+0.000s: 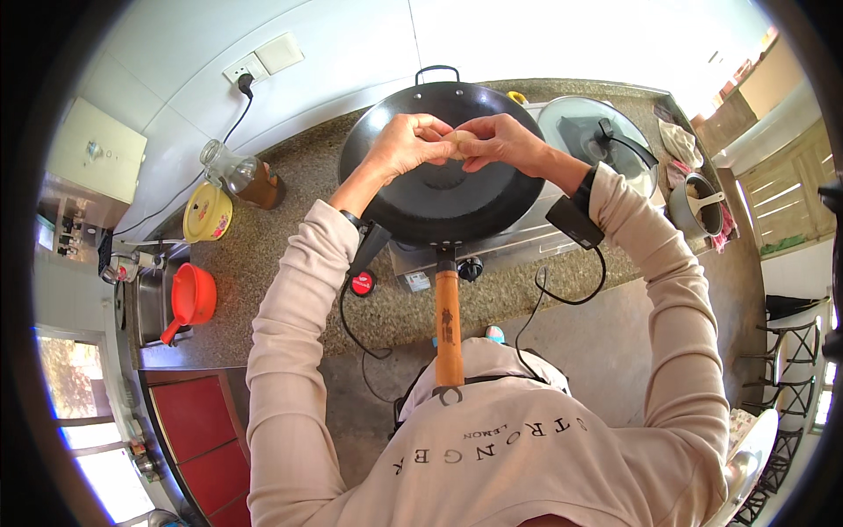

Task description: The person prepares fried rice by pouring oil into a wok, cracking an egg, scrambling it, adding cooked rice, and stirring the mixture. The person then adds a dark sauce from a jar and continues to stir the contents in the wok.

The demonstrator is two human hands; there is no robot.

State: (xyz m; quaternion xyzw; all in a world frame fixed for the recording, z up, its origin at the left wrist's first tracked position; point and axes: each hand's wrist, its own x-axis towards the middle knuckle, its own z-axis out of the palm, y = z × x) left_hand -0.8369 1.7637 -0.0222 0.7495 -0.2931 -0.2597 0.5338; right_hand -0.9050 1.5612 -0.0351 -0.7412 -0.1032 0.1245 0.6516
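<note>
Above the middle of a large black wok (487, 204), my left hand (409, 143) and my right hand (502, 141) meet fingertip to fingertip. Between them they grip a small, pale, rounded piece (459, 143), possibly an egg, partly covered by the fingers. The wok sits on a stove (553, 227) and its dark inside looks shiny. Its wooden handle (447, 329) points towards my body, while a black loop handle (437, 68) stands on the far rim. Below the wok, a black knob (470, 269) shows on the stove's front.
A glass lid (573, 128) lies right of the wok; beyond it is a pot (708, 217). Leftward on the granite counter (296, 277) stand a glass jug (247, 178) and a yellow lidded container (209, 212). An orange-red ladle (193, 294) lies by the sink (150, 309). Cables hang from both wrists.
</note>
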